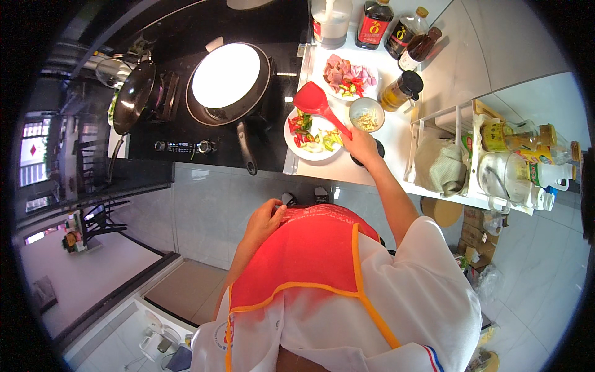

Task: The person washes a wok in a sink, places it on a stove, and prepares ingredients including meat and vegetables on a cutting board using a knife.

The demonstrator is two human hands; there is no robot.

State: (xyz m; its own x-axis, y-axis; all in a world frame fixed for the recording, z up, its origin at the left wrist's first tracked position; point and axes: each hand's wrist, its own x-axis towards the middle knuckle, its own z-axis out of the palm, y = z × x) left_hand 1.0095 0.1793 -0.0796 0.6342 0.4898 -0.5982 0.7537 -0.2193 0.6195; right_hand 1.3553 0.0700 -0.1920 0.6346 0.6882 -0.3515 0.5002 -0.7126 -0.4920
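My right hand (361, 145) grips the handle of a red spatula (312, 98). The spatula's head hangs over the back edge of a white plate (316, 156), which carries cut red and green peppers and pale sliced pieces. Close to that hand is a small glass bowl (367, 114) with thin yellowish shreds in it. My left hand (265, 219) rests against the red apron (297, 251) and shows nothing in it; its fingertips are partly hidden. On the cooktop stands a dark frying pan (214, 116), largely filled by a glaring white oval (226, 76) that I cannot identify.
Behind the bowl, another plate (346, 93) bears diced pink meat, onion and peppers. An oil jar (400, 91) and several sauce bottles (374, 24) line the wall. A wok (135, 98) sits on the left burner. A white rack (411, 158) holding a cloth (441, 160) stands at right.
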